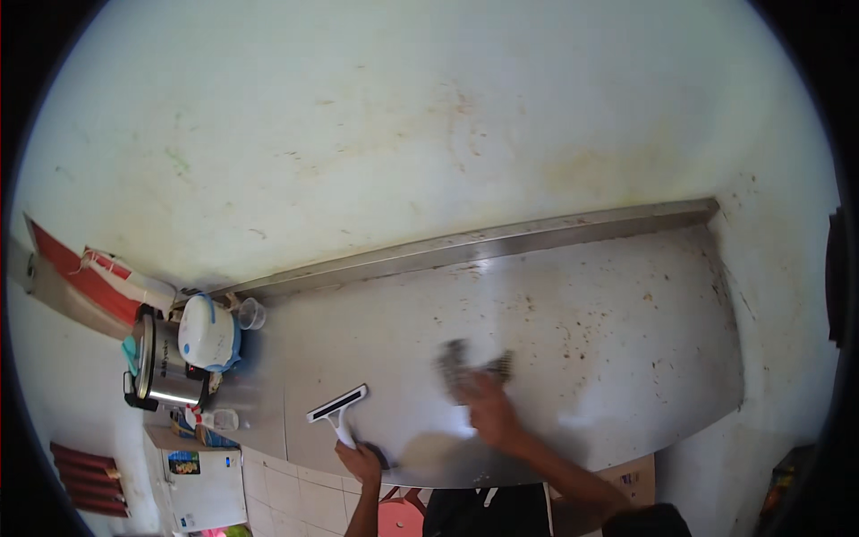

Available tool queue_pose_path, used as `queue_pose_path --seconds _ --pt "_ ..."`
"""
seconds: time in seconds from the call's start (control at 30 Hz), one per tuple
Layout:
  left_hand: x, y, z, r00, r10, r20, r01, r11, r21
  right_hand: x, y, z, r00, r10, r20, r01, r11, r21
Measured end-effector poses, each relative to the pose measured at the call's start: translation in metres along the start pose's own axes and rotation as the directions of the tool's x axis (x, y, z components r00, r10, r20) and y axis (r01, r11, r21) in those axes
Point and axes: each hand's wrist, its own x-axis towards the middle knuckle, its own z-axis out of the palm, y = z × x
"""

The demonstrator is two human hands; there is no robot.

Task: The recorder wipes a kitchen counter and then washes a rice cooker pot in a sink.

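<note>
My left hand (361, 462) is closed around the handle of a white squeegee (338, 410) with a dark blade strip, held at the front edge of a metal countertop (385, 331). To its right, my right hand (489, 413) is pressed over a crumpled, patterned grey cloth (455, 365) at the middle of the counter. Both the cloth and that hand are smeared by motion. Brown crumbs and stains (573, 338) lie scattered over the counter, mostly right of the cloth and beyond it.
A white rice cooker (204, 333), a large steel cooker (168, 367) and a clear plastic cup (252, 314) crowd the counter's left end. A raised metal ledge (483, 243) runs along the stained wall. Below are a white fridge (210, 490) and a red stool (401, 517).
</note>
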Motion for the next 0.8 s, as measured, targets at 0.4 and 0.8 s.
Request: queue_pose_path --seconds 0.4,0.8 --pt "0.012 0.008 -0.021 0.985 -0.116 0.129 0.106 0.991 0.081 0.22 0.143 0.037 0.936 0.196 -0.292 -0.317 0.831 -0.458" --pt "0.029 -0.045 -0.036 0.944 0.014 0.33 0.085 0.956 -0.282 -0.354 0.138 -0.176 0.096 0.633 -0.768 -0.934 -0.21 -0.29"
